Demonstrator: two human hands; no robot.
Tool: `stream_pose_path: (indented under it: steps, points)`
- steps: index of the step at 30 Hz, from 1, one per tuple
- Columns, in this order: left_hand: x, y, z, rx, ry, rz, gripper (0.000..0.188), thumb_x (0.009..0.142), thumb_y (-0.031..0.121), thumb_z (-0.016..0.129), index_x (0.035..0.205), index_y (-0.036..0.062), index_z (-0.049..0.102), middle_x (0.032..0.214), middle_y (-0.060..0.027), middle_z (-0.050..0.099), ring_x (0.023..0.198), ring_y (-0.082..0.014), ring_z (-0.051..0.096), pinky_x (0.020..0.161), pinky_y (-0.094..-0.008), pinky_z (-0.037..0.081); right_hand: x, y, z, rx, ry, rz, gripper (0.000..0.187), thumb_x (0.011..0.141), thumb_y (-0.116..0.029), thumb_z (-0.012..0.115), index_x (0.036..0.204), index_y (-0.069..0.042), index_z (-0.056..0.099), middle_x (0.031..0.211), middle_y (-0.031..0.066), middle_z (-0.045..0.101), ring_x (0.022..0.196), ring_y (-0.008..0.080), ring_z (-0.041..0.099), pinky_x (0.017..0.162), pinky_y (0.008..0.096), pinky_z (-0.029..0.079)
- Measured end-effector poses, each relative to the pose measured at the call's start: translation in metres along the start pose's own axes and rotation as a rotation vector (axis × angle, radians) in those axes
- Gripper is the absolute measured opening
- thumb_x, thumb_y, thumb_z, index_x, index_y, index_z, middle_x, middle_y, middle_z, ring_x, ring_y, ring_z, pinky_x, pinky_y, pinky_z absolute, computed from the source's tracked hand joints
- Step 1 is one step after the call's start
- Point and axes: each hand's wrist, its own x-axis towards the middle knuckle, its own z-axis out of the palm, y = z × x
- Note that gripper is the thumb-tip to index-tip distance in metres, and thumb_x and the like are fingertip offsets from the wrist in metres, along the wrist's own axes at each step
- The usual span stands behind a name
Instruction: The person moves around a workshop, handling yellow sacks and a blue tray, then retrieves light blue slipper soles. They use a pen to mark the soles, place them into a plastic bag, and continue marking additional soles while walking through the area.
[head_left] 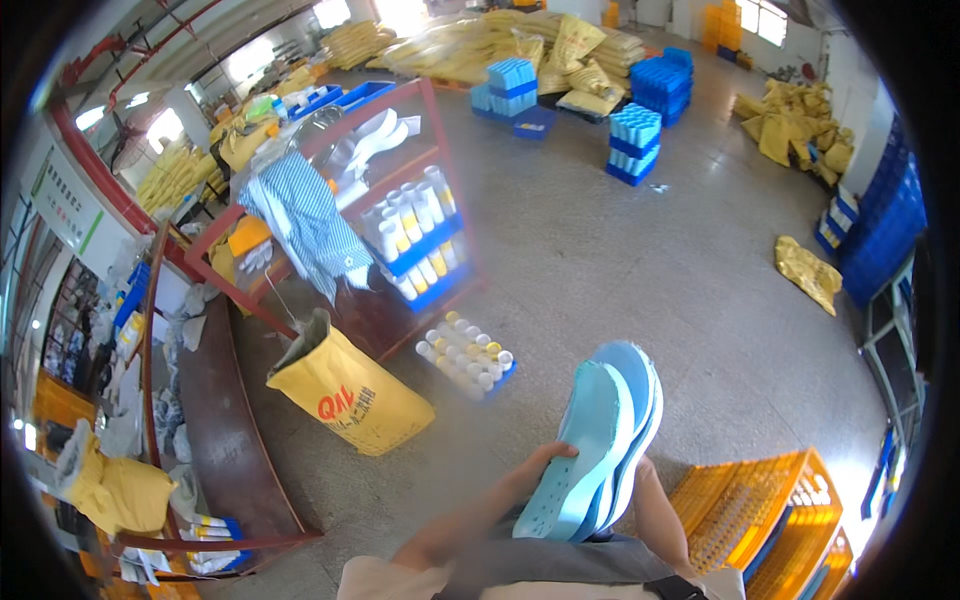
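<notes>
A small stack of light blue shoe soles (597,440) stands tilted in front of my body, toes pointing away from me. My left hand (540,470) grips its left side, with the thumb pressed on the face of the nearest sole. Small holes dot the heel end of that sole. Against the right side of the stack, my right hand (645,482) holds it from behind; the soles hide its fingers. The edges of the soles behind the front one show as a fan on the right.
Close on my right are orange plastic crates (735,505). A yellow sack (350,395) stands open on the floor at left, near a blue tray of white and yellow rolled pieces (467,355). Behind rises a dark red rack (375,310). Blue crates (635,140) are stacked farther off.
</notes>
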Motion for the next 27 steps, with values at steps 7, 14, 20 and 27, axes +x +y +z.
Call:
stream_pose_path:
  steps: [7,14,20,27]
  points:
    - [0.166,0.236,-0.047,-0.279,-0.082,0.218,0.061,0.084,0.038,0.064,0.130,-0.0014,0.056,0.113,-0.0166,0.068,0.098,-0.0250,0.067,0.090,-0.0398,0.054,0.275,-0.132,0.132,-0.140,-0.182,0.103,0.041,0.105,-0.023,0.048,0.139,0.000,0.049,0.129,0.0163,0.061,0.107,0.0235,0.063,0.095,0.0367,0.054]
    - [0.379,0.484,-0.112,-0.347,-0.126,0.208,0.065,0.083,0.042,0.066,0.128,-0.0041,0.057,0.110,-0.0187,0.068,0.095,-0.0267,0.067,0.087,-0.0395,0.054,0.539,-0.240,0.223,-0.219,-0.183,0.102,0.039,0.105,-0.024,0.048,0.137,0.000,0.051,0.128,0.0150,0.062,0.105,0.0218,0.064,0.093,0.0353,0.055]
    - [0.462,0.716,-0.129,-0.164,-0.134,0.136,0.061,0.081,0.040,0.068,0.121,-0.0058,0.060,0.108,-0.0202,0.066,0.091,-0.0261,0.062,0.081,-0.0378,0.051,0.735,-0.361,0.286,-0.196,-0.065,-0.057,0.038,0.105,-0.024,0.049,0.136,-0.001,0.052,0.127,0.0139,0.062,0.103,0.0203,0.065,0.091,0.0341,0.056]
    - [0.629,0.971,-0.258,-0.263,0.195,0.314,0.058,0.080,0.040,0.068,0.120,-0.0026,0.062,0.103,-0.0155,0.068,0.088,-0.0274,0.065,0.079,-0.0420,0.052,1.058,-0.498,0.376,0.319,-0.098,-0.050,0.024,0.104,-0.013,0.053,0.127,-0.005,0.056,0.098,0.0052,0.061,0.076,0.0086,0.060,0.061,0.0182,0.053]
